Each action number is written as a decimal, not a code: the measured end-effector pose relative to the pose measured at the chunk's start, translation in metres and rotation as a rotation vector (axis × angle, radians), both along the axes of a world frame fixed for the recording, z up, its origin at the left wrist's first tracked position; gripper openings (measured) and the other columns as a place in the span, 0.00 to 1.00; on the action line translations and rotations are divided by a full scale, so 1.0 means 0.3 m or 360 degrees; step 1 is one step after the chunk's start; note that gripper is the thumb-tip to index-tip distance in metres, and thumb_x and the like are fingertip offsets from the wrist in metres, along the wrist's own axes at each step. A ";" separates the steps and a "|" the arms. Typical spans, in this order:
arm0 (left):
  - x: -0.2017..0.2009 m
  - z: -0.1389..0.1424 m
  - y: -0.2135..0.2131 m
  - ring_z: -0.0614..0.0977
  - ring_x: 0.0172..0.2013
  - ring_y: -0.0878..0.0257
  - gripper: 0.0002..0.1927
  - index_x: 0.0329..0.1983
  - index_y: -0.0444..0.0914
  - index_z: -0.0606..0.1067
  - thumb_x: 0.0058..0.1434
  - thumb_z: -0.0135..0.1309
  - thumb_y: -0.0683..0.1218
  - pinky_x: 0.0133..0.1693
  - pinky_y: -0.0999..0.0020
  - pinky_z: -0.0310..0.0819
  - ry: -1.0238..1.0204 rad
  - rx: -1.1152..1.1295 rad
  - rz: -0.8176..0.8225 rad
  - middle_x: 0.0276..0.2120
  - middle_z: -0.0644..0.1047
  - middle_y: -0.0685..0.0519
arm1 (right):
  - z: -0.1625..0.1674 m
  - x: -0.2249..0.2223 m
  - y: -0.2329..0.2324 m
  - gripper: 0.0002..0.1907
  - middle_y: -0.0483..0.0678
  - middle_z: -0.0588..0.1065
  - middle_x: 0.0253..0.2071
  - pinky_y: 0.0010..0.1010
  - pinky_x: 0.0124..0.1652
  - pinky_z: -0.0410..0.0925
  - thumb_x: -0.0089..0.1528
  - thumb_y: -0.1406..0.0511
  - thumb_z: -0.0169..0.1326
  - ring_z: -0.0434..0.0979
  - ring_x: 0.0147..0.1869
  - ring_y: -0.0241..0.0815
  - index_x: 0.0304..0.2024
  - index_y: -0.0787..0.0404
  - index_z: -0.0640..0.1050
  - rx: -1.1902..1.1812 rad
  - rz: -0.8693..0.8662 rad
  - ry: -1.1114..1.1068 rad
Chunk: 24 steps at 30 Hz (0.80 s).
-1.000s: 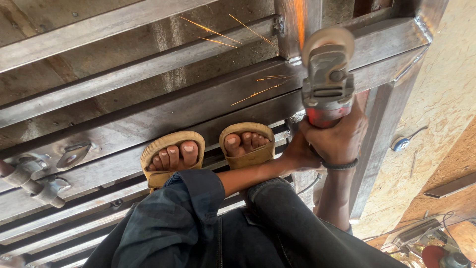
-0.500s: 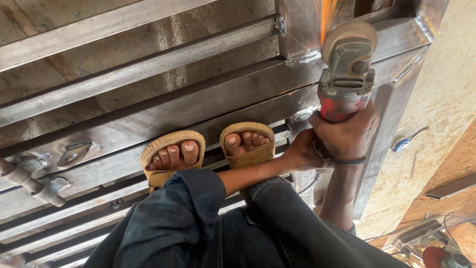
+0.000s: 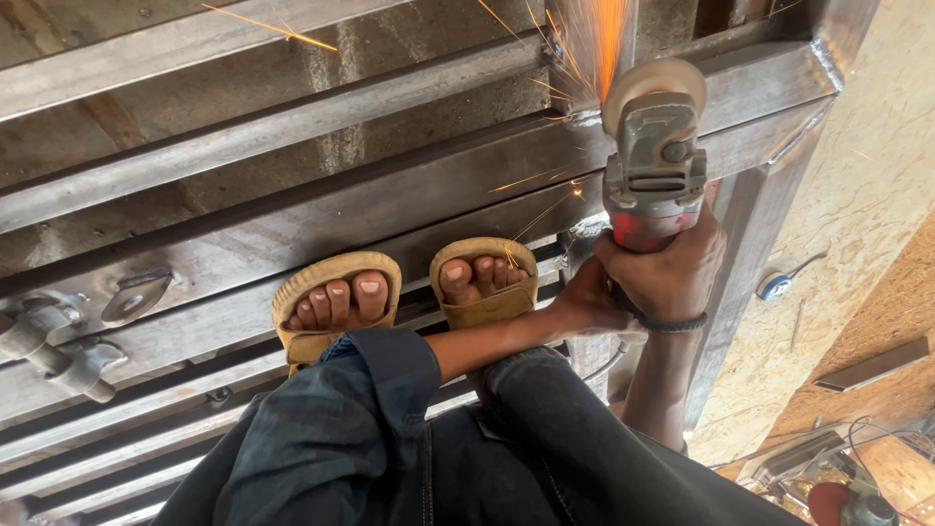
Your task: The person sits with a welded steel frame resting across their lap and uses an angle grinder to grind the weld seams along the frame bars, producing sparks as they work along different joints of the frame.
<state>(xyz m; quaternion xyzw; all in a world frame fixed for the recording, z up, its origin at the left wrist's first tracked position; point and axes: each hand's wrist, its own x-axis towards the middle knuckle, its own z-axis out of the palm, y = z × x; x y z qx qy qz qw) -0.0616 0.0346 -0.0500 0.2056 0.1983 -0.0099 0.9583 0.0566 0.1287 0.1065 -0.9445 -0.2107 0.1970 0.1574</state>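
Note:
Both my hands hold an angle grinder (image 3: 654, 156) with a grey head and a red body. My right hand (image 3: 672, 278) wraps the red body from the right, a dark band on its wrist. My left hand (image 3: 584, 302) grips the tool low on its left side, its arm in a rolled dark sleeve. The grinder's disc touches a steel frame (image 3: 390, 205) at a welded joint, and orange sparks (image 3: 584, 39) fly up and to the left. My feet in tan sandals (image 3: 336, 302) stand on the frame's bars.
A metal latch and bolt fitting (image 3: 58, 336) sits at the frame's left end. To the right lie a sandy floor, a small blue-and-white object (image 3: 774, 285), a flat metal bar (image 3: 872, 365) and tools with cables (image 3: 838, 492) at the bottom right corner.
The grinder has shifted right and a little up along the joint. Sparks stopped half a second ago and now spray again from the disc.

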 end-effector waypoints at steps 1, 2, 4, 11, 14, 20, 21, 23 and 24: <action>0.001 -0.002 0.003 0.76 0.47 0.66 0.40 0.61 0.34 0.65 0.43 0.67 0.40 0.43 0.72 0.73 -0.0013 0.0082 -0.0056 0.47 0.74 0.53 | -0.001 0.001 0.001 0.32 0.56 0.80 0.40 0.41 0.44 0.74 0.45 0.64 0.72 0.83 0.42 0.50 0.49 0.67 0.76 0.0019 -0.0018 -0.0004; 0.001 -0.002 0.005 0.76 0.47 0.64 0.39 0.61 0.33 0.66 0.44 0.67 0.40 0.43 0.71 0.73 -0.0028 0.0164 -0.0118 0.47 0.75 0.51 | -0.002 0.000 0.001 0.33 0.56 0.81 0.41 0.41 0.44 0.74 0.44 0.64 0.73 0.83 0.42 0.50 0.50 0.67 0.77 0.0037 -0.0041 -0.0010; 0.002 -0.004 0.010 0.77 0.47 0.63 0.38 0.60 0.32 0.68 0.44 0.68 0.39 0.44 0.69 0.74 -0.0054 0.0284 -0.0186 0.46 0.76 0.50 | 0.002 0.002 -0.002 0.28 0.55 0.82 0.41 0.40 0.44 0.75 0.47 0.64 0.73 0.84 0.42 0.49 0.48 0.65 0.79 -0.0029 -0.0129 0.0038; 0.011 0.002 0.012 0.77 0.47 0.64 0.41 0.60 0.33 0.67 0.40 0.69 0.41 0.43 0.70 0.74 0.0025 0.0226 -0.0109 0.47 0.76 0.50 | -0.009 0.002 -0.002 0.32 0.58 0.80 0.40 0.42 0.45 0.73 0.45 0.65 0.73 0.81 0.41 0.53 0.49 0.69 0.76 0.0003 0.0085 -0.0111; 0.021 -0.002 0.010 0.78 0.46 0.63 0.39 0.59 0.32 0.70 0.43 0.73 0.41 0.45 0.68 0.75 0.0003 0.0514 -0.0190 0.47 0.78 0.48 | -0.008 0.009 0.001 0.27 0.55 0.82 0.42 0.40 0.45 0.75 0.49 0.64 0.70 0.85 0.42 0.50 0.49 0.65 0.78 -0.0019 -0.0186 0.0071; 0.011 -0.002 0.002 0.76 0.43 0.66 0.42 0.61 0.35 0.66 0.41 0.69 0.42 0.38 0.71 0.73 0.0096 0.0285 -0.0110 0.46 0.75 0.52 | -0.002 -0.001 0.009 0.35 0.56 0.80 0.43 0.42 0.46 0.74 0.44 0.65 0.73 0.83 0.45 0.52 0.52 0.67 0.76 0.0052 0.0103 -0.0010; 0.009 -0.003 0.003 0.75 0.42 0.66 0.43 0.61 0.35 0.65 0.40 0.69 0.42 0.38 0.72 0.71 0.0082 0.0172 -0.0058 0.46 0.74 0.53 | -0.006 0.001 0.010 0.35 0.56 0.80 0.43 0.42 0.46 0.74 0.45 0.65 0.73 0.83 0.46 0.52 0.53 0.67 0.76 0.0081 0.0055 -0.0008; 0.008 -0.005 0.005 0.77 0.43 0.65 0.40 0.60 0.34 0.67 0.42 0.71 0.42 0.40 0.70 0.73 0.0053 0.0481 -0.0190 0.45 0.76 0.51 | -0.012 0.000 0.007 0.35 0.55 0.80 0.45 0.41 0.46 0.74 0.46 0.64 0.72 0.84 0.46 0.51 0.54 0.66 0.75 0.0133 -0.0062 -0.0004; 0.008 -0.005 0.006 0.77 0.43 0.64 0.40 0.60 0.34 0.67 0.43 0.71 0.42 0.41 0.69 0.74 0.0047 0.0604 -0.0254 0.46 0.76 0.50 | -0.014 -0.001 0.004 0.33 0.55 0.81 0.44 0.41 0.47 0.75 0.47 0.64 0.71 0.84 0.46 0.51 0.53 0.66 0.76 0.0123 -0.0100 0.0034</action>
